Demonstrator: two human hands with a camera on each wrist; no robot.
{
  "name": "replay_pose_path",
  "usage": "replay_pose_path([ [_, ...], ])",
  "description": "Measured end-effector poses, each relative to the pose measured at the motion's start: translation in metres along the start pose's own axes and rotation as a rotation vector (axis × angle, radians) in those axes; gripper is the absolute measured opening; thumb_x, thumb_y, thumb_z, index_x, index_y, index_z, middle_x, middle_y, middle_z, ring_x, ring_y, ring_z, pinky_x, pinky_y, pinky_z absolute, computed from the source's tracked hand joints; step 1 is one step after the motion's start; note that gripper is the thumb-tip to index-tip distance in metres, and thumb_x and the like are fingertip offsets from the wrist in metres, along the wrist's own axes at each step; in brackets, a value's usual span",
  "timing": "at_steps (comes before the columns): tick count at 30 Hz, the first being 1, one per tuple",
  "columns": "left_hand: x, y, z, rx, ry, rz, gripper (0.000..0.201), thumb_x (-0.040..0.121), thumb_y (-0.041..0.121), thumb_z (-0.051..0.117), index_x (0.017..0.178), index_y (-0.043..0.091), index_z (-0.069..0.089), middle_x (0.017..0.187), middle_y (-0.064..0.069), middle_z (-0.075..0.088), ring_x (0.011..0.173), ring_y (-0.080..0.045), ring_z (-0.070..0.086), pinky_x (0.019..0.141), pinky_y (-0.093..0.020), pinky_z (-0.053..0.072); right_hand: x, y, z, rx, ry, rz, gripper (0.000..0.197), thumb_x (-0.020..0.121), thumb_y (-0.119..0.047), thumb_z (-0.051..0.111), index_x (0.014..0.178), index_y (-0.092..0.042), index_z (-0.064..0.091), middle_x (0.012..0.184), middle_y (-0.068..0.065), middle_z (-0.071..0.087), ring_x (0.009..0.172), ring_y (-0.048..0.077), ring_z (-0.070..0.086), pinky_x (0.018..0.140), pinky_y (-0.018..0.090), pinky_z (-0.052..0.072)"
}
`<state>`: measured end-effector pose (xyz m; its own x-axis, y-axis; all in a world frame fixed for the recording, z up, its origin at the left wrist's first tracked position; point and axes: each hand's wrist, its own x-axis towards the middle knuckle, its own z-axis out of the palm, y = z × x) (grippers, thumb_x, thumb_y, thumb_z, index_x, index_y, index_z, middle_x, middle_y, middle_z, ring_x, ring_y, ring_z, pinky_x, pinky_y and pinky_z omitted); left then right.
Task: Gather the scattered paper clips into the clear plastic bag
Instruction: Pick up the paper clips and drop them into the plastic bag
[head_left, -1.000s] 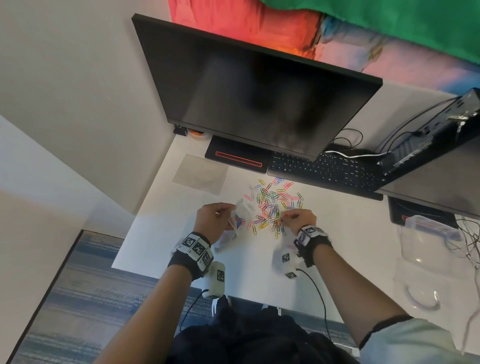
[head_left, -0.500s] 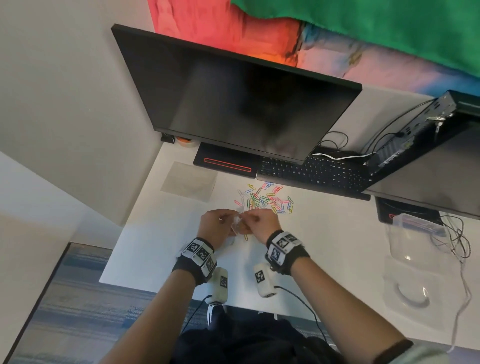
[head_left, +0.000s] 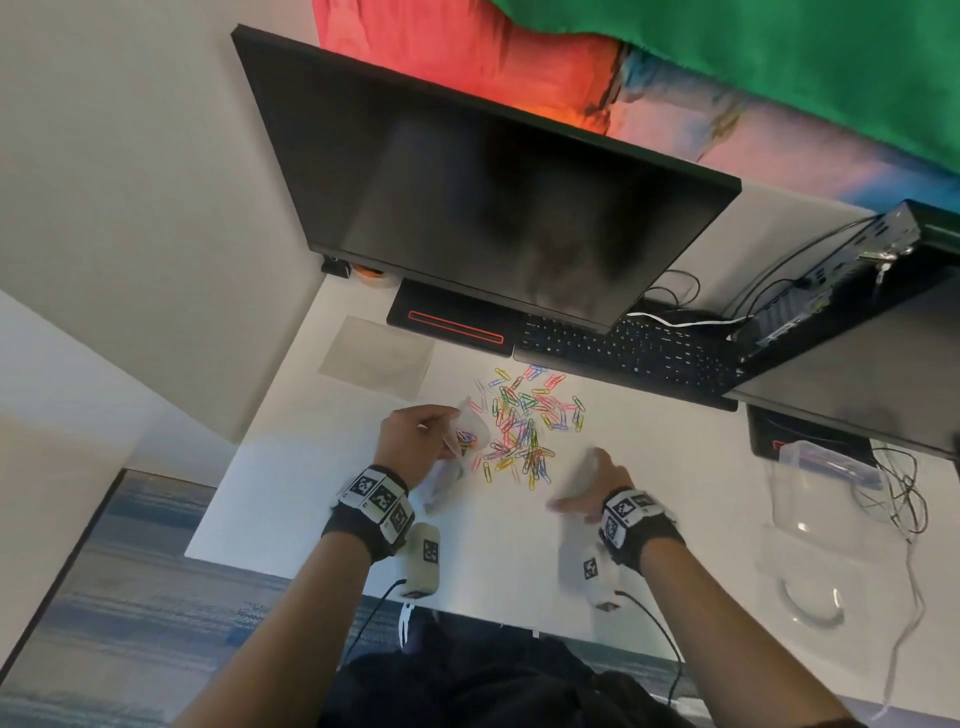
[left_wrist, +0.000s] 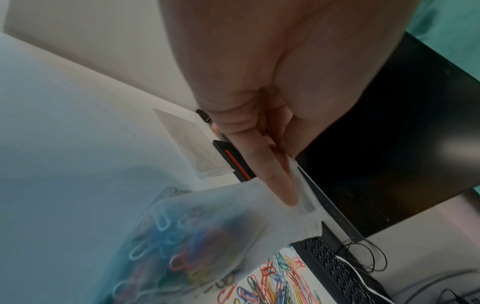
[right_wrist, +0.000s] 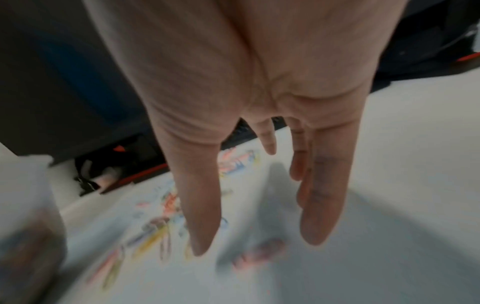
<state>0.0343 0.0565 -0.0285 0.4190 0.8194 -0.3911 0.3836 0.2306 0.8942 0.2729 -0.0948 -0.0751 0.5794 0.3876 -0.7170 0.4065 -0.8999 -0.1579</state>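
Colourful paper clips (head_left: 524, 426) lie scattered on the white desk (head_left: 322, 478) in front of the keyboard. My left hand (head_left: 415, 441) pinches the rim of the clear plastic bag (head_left: 465, 434) just left of the pile; the bag (left_wrist: 197, 238) holds several clips. In the left wrist view the thumb and fingers (left_wrist: 275, 181) clamp the bag's edge. My right hand (head_left: 592, 488) hovers low over the desk to the right of the pile, blurred, with straight spread fingers (right_wrist: 202, 216) holding nothing. Loose clips (right_wrist: 155, 236) lie beneath it.
A black monitor (head_left: 483, 208) and keyboard (head_left: 623, 348) stand behind the pile. A flat clear sheet (head_left: 376, 356) lies at the back left. A clear plastic container (head_left: 821, 478) and cables sit at the right. The desk's front edge runs close to my wrists.
My right hand has left the bag's mouth and swung right and back, opening flat. The left hand still holds the bag, shifted slightly left.
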Motion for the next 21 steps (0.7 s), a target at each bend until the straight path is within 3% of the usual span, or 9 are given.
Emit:
replay_pose_path([
  [2, 0.000, 0.000, -0.002, -0.031, 0.013, -0.014, 0.022, 0.096, 0.007, 0.058, 0.094, 0.021, 0.075, 0.083, -0.010, 0.077, 0.075, -0.026, 0.077, 0.079, -0.046, 0.063, 0.005, 0.003, 0.018, -0.075, 0.008, -0.003, 0.133, 0.049, -0.053, 0.087, 0.150, -0.020, 0.006, 0.150, 0.017, 0.019, 0.134, 0.038, 0.037, 0.104, 0.045, 0.043],
  [5, 0.000, -0.001, -0.002, -0.053, 0.022, -0.030, 0.021, 0.096, 0.006, 0.058, 0.096, 0.018, 0.076, 0.087, -0.011, 0.077, 0.076, -0.026, 0.077, 0.079, -0.046, 0.063, 0.005, -0.017, 0.034, -0.035, 0.119, -0.105, 0.115, 0.053, -0.045, 0.087, 0.142, -0.016, 0.021, 0.138, 0.016, 0.029, 0.125, 0.034, 0.045, 0.091, 0.035, 0.049],
  [7, -0.001, 0.000, -0.002, -0.051, 0.022, -0.035, 0.021, 0.096, 0.006, 0.058, 0.099, 0.015, 0.076, 0.090, -0.011, 0.077, 0.076, -0.024, 0.077, 0.078, -0.045, 0.063, 0.006, -0.033, 0.035, 0.052, 0.149, -0.172, 0.090, 0.058, -0.036, 0.087, 0.129, -0.013, 0.037, 0.127, 0.013, 0.036, 0.114, 0.031, 0.051, 0.083, 0.030, 0.049],
  [10, -0.001, -0.002, -0.005, -0.043, 0.025, -0.032, 0.020, 0.096, 0.007, 0.058, 0.104, 0.011, 0.076, 0.092, -0.011, 0.077, 0.078, -0.023, 0.077, 0.078, -0.045, 0.063, 0.012, -0.055, 0.032, 0.165, 0.201, -0.275, 0.071, 0.065, -0.025, 0.085, 0.124, -0.013, 0.049, 0.126, 0.012, 0.039, 0.106, 0.028, 0.055, 0.093, 0.031, 0.051],
  [13, 0.000, -0.006, -0.006, -0.029, 0.023, -0.031, 0.018, 0.096, 0.009, 0.060, 0.103, 0.014, 0.076, 0.097, -0.011, 0.077, 0.079, -0.023, 0.077, 0.078, -0.046, 0.063, 0.020, -0.071, 0.029, 0.091, 0.228, -0.405, 0.081, 0.071, -0.024, 0.081, 0.141, -0.018, 0.041, 0.141, 0.012, 0.030, 0.124, 0.030, 0.047, 0.106, 0.037, 0.043],
  [16, 0.000, -0.008, -0.008, -0.032, 0.021, -0.048, 0.017, 0.096, 0.009, 0.060, 0.103, 0.013, 0.075, 0.097, -0.011, 0.077, 0.079, -0.024, 0.077, 0.079, -0.046, 0.063, 0.025, -0.079, 0.030, -0.074, 0.289, -0.540, 0.061, 0.084, -0.022, 0.070, 0.140, -0.021, 0.047, 0.147, 0.013, 0.032, 0.131, 0.033, 0.043, 0.109, 0.036, 0.037],
  [19, 0.001, -0.007, -0.007, -0.044, 0.020, -0.052, 0.018, 0.096, 0.008, 0.059, 0.105, 0.010, 0.075, 0.099, -0.013, 0.076, 0.080, -0.024, 0.077, 0.079, -0.046, 0.063, 0.025, -0.083, 0.031, -0.155, 0.392, -0.629, 0.033, 0.092, -0.012, 0.057, 0.125, -0.014, 0.062, 0.127, 0.012, 0.051, 0.111, 0.028, 0.058, 0.099, 0.029, 0.045],
  [21, 0.001, -0.007, -0.006, -0.043, 0.018, -0.051, 0.018, 0.097, 0.008, 0.059, 0.104, 0.011, 0.075, 0.100, -0.013, 0.076, 0.080, -0.024, 0.077, 0.079, -0.045, 0.063, 0.024, -0.085, 0.031, -0.194, 0.399, -0.643, 0.025, 0.092, -0.007, 0.055, 0.113, -0.010, 0.068, 0.113, 0.009, 0.058, 0.097, 0.025, 0.062, 0.091, 0.029, 0.051],
])
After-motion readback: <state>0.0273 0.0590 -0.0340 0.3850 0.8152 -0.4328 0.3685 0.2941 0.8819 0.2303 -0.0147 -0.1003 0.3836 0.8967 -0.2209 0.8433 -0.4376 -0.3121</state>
